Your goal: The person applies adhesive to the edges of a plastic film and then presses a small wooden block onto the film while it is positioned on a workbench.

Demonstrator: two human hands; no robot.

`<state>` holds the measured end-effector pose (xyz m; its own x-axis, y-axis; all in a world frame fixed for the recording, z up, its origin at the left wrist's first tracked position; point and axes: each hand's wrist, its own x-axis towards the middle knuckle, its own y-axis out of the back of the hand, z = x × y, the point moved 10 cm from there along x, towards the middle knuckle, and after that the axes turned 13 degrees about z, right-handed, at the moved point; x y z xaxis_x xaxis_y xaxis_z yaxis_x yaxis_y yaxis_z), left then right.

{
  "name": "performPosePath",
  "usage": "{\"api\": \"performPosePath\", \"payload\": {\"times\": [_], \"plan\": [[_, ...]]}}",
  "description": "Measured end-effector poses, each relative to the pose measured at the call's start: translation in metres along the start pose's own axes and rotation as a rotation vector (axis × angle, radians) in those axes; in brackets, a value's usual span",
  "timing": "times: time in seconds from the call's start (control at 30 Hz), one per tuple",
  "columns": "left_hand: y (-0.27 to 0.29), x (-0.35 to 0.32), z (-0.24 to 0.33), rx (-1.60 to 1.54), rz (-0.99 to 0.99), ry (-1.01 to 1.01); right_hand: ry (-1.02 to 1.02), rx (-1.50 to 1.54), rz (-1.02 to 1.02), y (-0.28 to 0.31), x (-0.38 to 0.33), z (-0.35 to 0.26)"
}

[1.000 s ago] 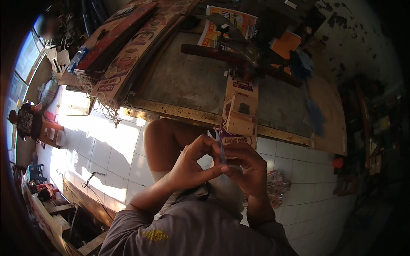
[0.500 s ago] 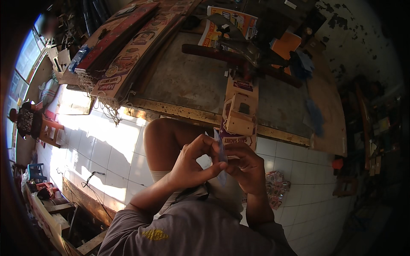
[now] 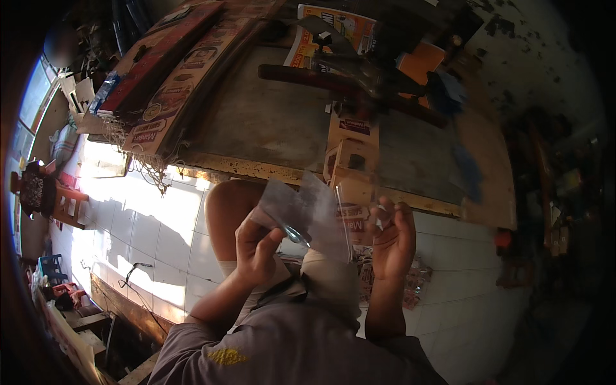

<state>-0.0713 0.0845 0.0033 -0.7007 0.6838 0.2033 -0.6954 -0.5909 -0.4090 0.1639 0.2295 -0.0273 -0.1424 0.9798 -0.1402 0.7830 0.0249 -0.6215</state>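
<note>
My left hand (image 3: pixel 256 247) pinches a clear plastic bag (image 3: pixel 282 202) between thumb and fingers. The bag is spread into thin see-through flaps that reach to the right over my lap, smeared by motion. To its right, apart from the left hand, is my right hand (image 3: pixel 394 240), raised with its fingers curled toward the thumb. Something small and shiny glints between those fingertips, too small to name. Beyond the hands, a printed cardboard strip (image 3: pixel 355 221) hangs over the table's near edge, with a small light-brown block (image 3: pixel 354 157) on it.
A worn table (image 3: pixel 256 112) stands ahead, bearing a dark metal device with a long bar (image 3: pixel 308 76). Long printed strips (image 3: pixel 186 77) are stacked at its left. Printed packets (image 3: pixel 417 282) lie on the tiled floor at right. An orange stool (image 3: pixel 69 204) stands far left.
My hands have moved apart; before, they were close together with the bag folded narrow between them. The bag is now spread open from the left hand. The view has shifted slightly.
</note>
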Motion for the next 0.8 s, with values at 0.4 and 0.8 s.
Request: {"api": "performPosePath", "payload": {"times": [0.4, 0.8], "plan": [[0.057, 0.015, -0.026, -0.093, 0.132, 0.015, 1.213, -0.834, 0.385, 0.040, 0.043, -0.157], [0.039, 0.011, -0.004, -0.029, 0.084, 0.057, 0.983, -1.447, -0.091, 0.043, 0.096, -0.060]]}}
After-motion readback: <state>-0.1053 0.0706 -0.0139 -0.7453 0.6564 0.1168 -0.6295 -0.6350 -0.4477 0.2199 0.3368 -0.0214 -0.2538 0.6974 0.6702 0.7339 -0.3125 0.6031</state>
